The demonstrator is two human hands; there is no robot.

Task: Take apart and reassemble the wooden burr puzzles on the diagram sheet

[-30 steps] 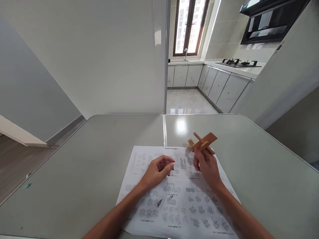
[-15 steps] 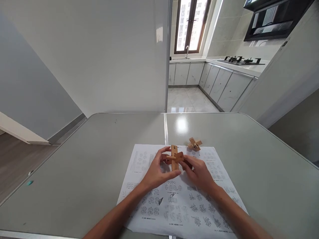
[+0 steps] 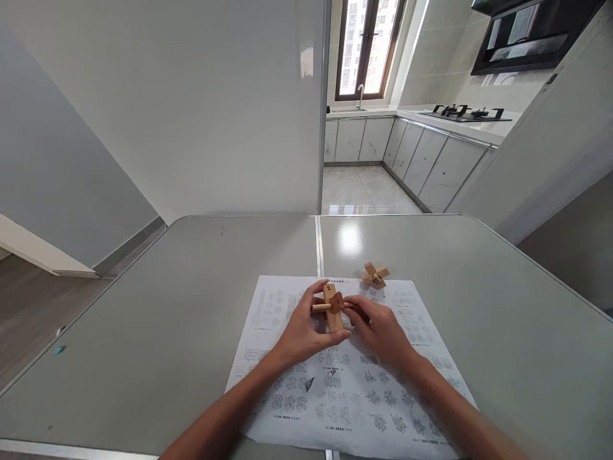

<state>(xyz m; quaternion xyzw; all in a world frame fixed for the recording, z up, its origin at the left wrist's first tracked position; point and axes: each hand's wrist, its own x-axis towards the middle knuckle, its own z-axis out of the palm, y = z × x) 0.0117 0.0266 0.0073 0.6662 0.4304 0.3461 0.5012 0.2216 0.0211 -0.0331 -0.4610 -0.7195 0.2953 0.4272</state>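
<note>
Both my hands hold a small wooden puzzle assembly [image 3: 332, 306] of crossed notched bars just above a printed instruction sheet [image 3: 349, 390]. My left hand [image 3: 301, 329] pinches the upright bar, marked with a number, between thumb and fingers. My right hand [image 3: 380, 329] grips the crosswise piece from the right. A second small wooden cross piece [image 3: 374, 276] lies on the far edge of the sheet, beyond my right hand and apart from it.
The sheet lies on a grey table [image 3: 143, 332] with a seam down its middle. A small teal object [image 3: 59, 349] sits near the table's left edge. Behind the table stand a white wall and an open kitchen with cabinets and a window.
My right hand brought the wooden assembly down and left from above the sheet's far right corner. My left hand closed on it. A small cross piece now lies at the sheet's far edge.
</note>
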